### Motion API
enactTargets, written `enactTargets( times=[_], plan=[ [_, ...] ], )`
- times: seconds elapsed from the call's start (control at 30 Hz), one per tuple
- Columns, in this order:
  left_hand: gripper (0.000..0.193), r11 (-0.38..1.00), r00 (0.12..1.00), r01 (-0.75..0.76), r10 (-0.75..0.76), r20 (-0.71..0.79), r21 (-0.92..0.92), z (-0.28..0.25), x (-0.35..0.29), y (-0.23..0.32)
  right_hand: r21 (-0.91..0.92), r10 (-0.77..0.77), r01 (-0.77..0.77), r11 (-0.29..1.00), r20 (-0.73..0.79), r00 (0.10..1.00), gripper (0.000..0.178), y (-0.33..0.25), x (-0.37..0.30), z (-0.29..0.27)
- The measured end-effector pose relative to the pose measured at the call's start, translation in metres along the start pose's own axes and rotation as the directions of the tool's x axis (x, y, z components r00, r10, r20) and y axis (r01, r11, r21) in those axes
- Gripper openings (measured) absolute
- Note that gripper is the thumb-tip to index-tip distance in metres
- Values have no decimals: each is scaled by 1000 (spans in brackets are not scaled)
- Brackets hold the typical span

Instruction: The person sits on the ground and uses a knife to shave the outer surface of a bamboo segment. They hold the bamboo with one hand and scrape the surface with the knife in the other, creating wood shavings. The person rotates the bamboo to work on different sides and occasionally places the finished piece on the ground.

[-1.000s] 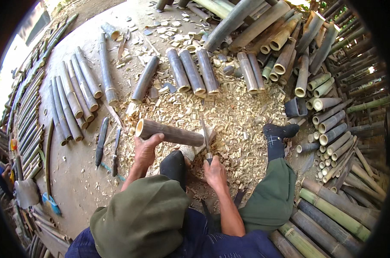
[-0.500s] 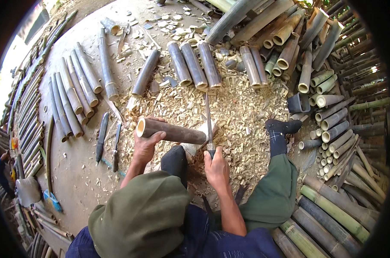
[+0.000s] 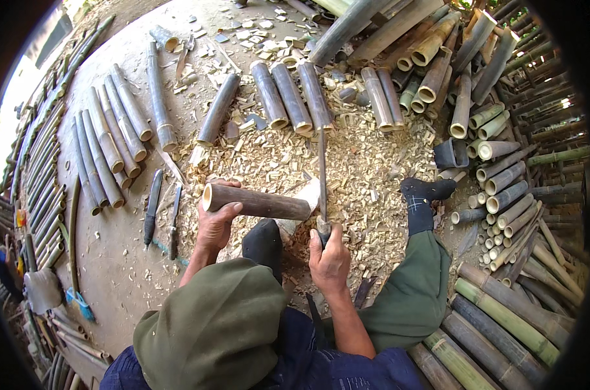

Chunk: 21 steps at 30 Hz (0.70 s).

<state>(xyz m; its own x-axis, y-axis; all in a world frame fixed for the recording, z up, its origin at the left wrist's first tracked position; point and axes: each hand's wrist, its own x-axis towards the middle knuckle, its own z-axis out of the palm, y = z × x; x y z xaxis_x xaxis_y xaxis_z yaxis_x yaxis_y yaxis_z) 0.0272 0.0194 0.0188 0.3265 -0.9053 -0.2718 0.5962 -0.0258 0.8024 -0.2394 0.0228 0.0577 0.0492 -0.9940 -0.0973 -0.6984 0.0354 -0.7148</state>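
Observation:
My left hand (image 3: 215, 224) is closed around the near-left end of a dark brown bamboo tube (image 3: 262, 201), its pale open end facing left. The tube lies almost level, and its right end is at a pale wooden block (image 3: 312, 192). In my right hand (image 3: 330, 259) is the dark handle of a long, narrow-bladed knife (image 3: 323, 175). The blade points away from me, just right of the block and apart from the tube's end. My dark-socked left foot (image 3: 263, 242) is below the tube, close to the block.
Wood chips (image 3: 373, 169) cover the ground ahead. Two more knives (image 3: 154, 205) lie to the left, near a row of bamboo tubes (image 3: 116, 123). Cut tubes (image 3: 293, 97) lie beyond the chips. Stacked bamboo (image 3: 503, 312) fills the right side. A dark plastic container (image 3: 451, 155) stands beside my right foot.
The knife blade has shifted right, away from the tube's end, and my right hand has moved slightly with it. The tube and my left hand have moved a little left and toward me.

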Motion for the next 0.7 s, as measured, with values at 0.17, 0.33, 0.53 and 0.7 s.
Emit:
enactTargets(
  times=[0.17,0.33,0.53,0.7],
  plan=[
    [67,991,987,1,21,-162,133,-12,3,1,-222,244,-196,955,212,946,40,69,8,50],
    [92,105,834,-256,526,165,961,-16,25,22,-37,191,-187,982,149,970,45,102,1,68],
    [81,-187,834,-552,-141,534,813,12,85,-24,150,70,-79,986,67,995,41,91,-5,79],
    [68,107,892,-448,-7,452,887,28,99,-9,484,274,-412,772,332,902,33,87,-9,52]
  ],
)
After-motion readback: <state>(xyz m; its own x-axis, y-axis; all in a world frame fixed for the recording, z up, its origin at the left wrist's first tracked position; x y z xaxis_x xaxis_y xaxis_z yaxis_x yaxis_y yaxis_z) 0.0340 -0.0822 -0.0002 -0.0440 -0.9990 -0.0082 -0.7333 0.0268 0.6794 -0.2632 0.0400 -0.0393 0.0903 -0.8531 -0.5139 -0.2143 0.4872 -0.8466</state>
